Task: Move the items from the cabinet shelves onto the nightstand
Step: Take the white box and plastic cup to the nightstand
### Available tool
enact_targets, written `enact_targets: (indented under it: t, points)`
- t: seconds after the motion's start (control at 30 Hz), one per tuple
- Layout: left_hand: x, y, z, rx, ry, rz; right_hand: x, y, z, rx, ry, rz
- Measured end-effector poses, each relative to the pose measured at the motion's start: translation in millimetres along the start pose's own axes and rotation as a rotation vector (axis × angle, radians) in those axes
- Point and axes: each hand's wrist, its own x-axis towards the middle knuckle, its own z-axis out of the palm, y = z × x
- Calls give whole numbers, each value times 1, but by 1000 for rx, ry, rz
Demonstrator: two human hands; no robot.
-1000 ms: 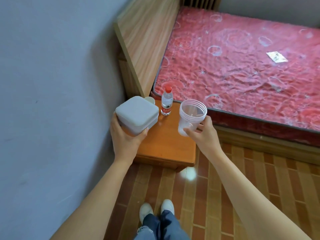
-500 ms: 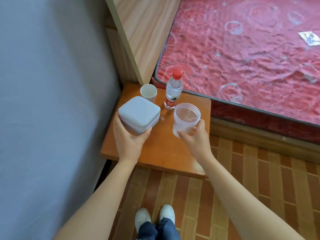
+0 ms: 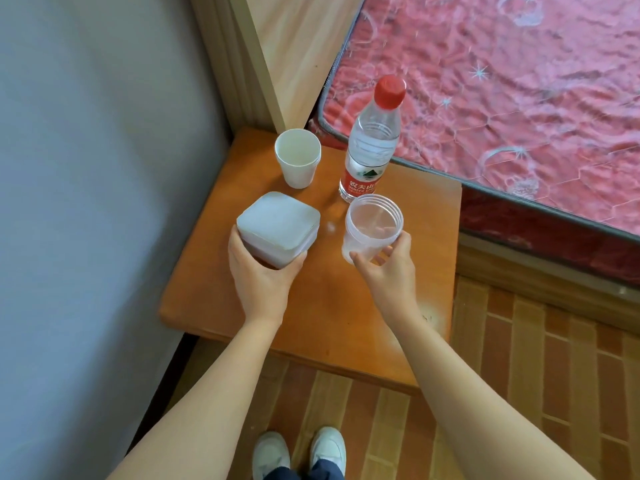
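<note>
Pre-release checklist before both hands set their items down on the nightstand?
1. Left hand grips square lidded container: ok.
2. Right hand holds clear plastic cup upright: ok.
3. Both items over the nightstand top: ok.
4. Bases touching the wood: cannot tell.
5. Clear cup apart from water bottle: cannot tell, they overlap in view.
6. White paper cup and bottle stand upright: ok.
</note>
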Motion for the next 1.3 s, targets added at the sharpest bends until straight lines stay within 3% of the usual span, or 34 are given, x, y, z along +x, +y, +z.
enact_targets:
  t: [0.17, 0.7, 1.3]
  points:
    - [4, -10, 8, 34, 16, -18, 4, 11, 8, 24, -5, 8]
    - [3, -25, -2, 125, -154, -47, 10, 20, 21, 31, 8, -26]
    - [9, -6, 22, 132, -4, -118, 14, 21, 30, 7, 45, -5]
